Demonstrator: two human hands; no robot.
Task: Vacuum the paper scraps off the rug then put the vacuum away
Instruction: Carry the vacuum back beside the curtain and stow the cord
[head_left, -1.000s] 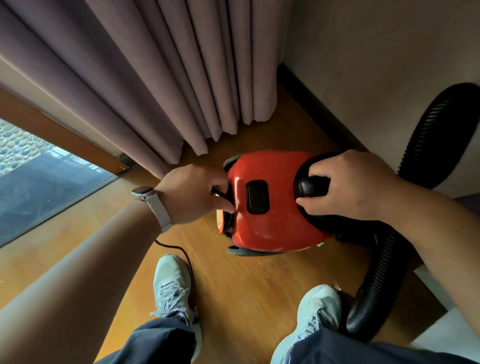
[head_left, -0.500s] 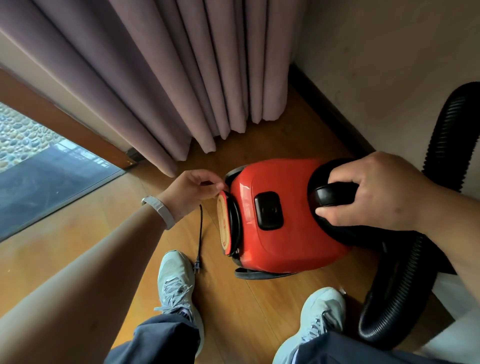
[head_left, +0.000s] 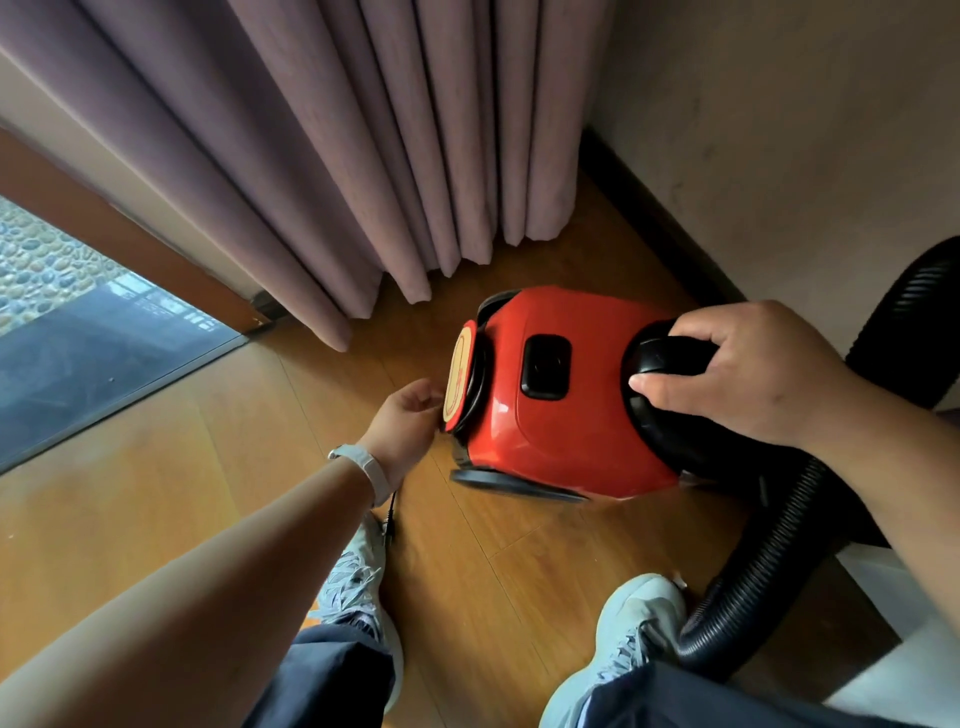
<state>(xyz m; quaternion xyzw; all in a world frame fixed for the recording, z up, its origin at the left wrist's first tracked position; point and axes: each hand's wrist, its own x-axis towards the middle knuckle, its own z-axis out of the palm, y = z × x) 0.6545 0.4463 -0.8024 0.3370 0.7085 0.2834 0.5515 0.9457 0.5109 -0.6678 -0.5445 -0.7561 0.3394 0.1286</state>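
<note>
The wooden floor (head_left: 234, 467) lies open leftward, toward the glass pane (head_left: 104, 353); curtain (head_left: 363, 182) and wall (head_left: 779, 156) close a corner behind the red vacuum (head_left: 561, 447). The vacuum lies in that corner, long axis left to right, round end-cap (head_left: 460, 374) pointing left, black hose (head_left: 769, 561) trailing right. The right hand (head_left: 753, 374) wraps its handle (head_left: 670, 358). The left hand (head_left: 405, 421), fingers loosely curled, is beside the end-cap; whether it pinches the cord (head_left: 390, 512) cannot be told.
</note>
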